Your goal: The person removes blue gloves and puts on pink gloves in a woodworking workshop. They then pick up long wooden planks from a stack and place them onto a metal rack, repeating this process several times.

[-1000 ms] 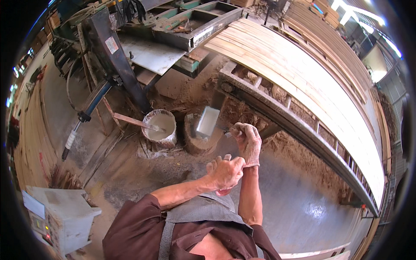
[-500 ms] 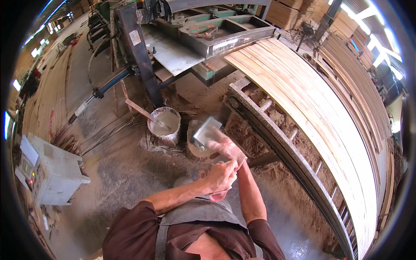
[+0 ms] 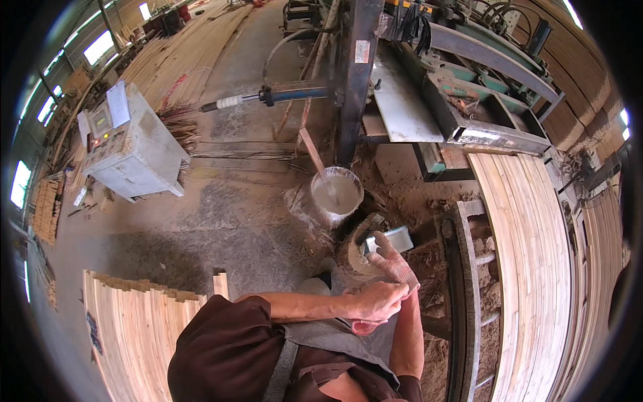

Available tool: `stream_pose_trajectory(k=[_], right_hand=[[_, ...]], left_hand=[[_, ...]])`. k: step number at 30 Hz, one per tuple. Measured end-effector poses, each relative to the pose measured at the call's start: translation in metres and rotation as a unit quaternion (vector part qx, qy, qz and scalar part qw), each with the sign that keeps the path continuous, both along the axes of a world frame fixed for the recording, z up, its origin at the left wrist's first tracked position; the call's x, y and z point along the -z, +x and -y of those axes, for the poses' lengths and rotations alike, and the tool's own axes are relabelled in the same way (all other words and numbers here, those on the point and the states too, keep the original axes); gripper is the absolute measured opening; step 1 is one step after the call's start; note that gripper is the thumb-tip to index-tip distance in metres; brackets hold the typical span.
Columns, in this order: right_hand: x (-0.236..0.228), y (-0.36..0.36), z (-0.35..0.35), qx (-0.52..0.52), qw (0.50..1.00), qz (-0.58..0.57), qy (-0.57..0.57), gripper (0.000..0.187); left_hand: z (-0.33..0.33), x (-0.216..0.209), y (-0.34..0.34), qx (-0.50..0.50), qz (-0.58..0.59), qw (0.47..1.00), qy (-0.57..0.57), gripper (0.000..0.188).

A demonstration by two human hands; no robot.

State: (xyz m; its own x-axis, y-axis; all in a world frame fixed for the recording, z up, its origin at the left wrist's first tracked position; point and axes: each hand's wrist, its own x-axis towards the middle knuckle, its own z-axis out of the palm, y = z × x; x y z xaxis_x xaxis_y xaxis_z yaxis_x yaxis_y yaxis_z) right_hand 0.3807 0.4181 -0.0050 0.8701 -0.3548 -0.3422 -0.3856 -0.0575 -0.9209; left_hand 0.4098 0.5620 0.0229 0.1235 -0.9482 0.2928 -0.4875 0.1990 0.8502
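My left hand point(image 3: 380, 301) is closed round the cuff of the knit glove point(image 3: 403, 271) at my right wrist, knuckles up, pinching the fabric. My right hand point(image 3: 388, 260) is inside that glove, fingers loosely parted and pointing up and to the left. A reddish knit piece point(image 3: 366, 327) hangs just under my left hand; can't tell if it's gripped. Glove sits in front of my grey apron point(image 3: 335, 344), near the roller frame point(image 3: 471, 295) on my right.

Right fingertips overlap a white rectangular container point(image 3: 398, 239) on a round, rough stand point(image 3: 350, 253); can't tell if they touch it. Just beyond the stand: bucket point(image 3: 325, 218) of pale liquid point(image 3: 339, 195), wooden stick point(image 3: 312, 151) leaning in it. Dark metal post point(image 3: 355, 87) rises behind the bucket. Long pale boards point(image 3: 526, 254) lie side by side on the roller frame. Grey control cabinet point(image 3: 137, 157) well off to the left, board stack point(image 3: 137, 328) at lower left, beside my sleeve point(image 3: 218, 348).
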Motion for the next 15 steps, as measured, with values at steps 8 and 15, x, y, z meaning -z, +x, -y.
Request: stream_pose_trajectory(k=[8, 15], right_hand=[[-0.069, 0.089, 0.058, 0.109, 0.985, 0.035, 0.131, 0.054], [-0.082, 0.141, 0.123, 0.109, 0.993, -0.022, -0.045, 0.068]], left_hand=[[0.07, -0.022, 0.098, 0.003, -0.032, 0.999, -0.032, 0.013], [0.12, -0.018, 0.152, -0.01, -0.01, 1.0, 0.007, 0.012]])
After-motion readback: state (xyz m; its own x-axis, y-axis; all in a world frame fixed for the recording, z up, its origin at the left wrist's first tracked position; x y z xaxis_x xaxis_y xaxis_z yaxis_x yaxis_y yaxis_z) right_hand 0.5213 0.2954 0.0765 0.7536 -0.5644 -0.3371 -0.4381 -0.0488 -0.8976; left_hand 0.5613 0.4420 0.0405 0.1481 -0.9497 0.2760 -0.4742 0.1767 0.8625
